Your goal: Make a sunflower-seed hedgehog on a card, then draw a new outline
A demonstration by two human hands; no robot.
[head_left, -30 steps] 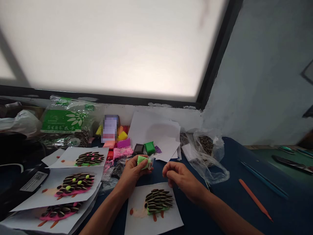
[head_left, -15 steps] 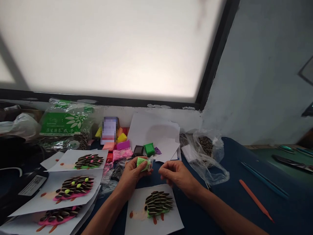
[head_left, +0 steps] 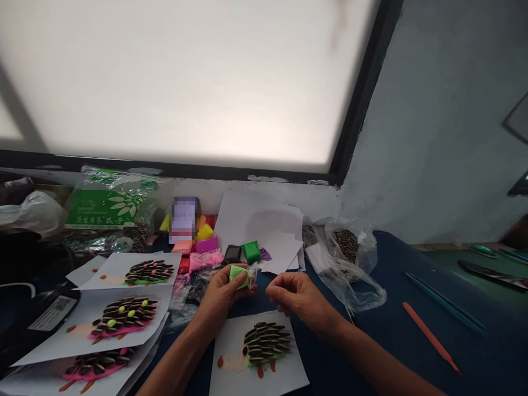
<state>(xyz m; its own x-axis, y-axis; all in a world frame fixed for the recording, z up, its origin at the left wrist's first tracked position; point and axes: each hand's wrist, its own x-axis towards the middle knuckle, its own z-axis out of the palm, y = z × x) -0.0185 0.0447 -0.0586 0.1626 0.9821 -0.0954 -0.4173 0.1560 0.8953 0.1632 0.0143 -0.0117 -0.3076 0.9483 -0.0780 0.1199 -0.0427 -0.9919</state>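
Note:
My left hand (head_left: 223, 290) is closed round a small packet of light green modelling clay (head_left: 238, 274) in clear wrap. To its right, my right hand (head_left: 297, 297) is held up with thumb and fingertips bent together; whatever may be between them is too small to make out. Below both hands lies a white card (head_left: 231, 335) bearing a hedgehog picture (head_left: 267, 345), with sunflower seeds for spines, a green clay edge, a pale head and brown-orange feet and nose.
Several finished hedgehog cards (head_left: 124, 324) overlap at the left. Coloured clay packets (head_left: 206, 245), a phone (head_left: 183, 220) and white paper sheets (head_left: 256, 217) stand behind. A seed bag (head_left: 111, 203), a plastic bag of seeds (head_left: 346, 247), an orange tool (head_left: 431, 336) and blue tweezers (head_left: 445, 302) surround the workspace.
Both hands keep nearly the same pose, the left one still round the green clay packet. The whole view has shifted very slightly.

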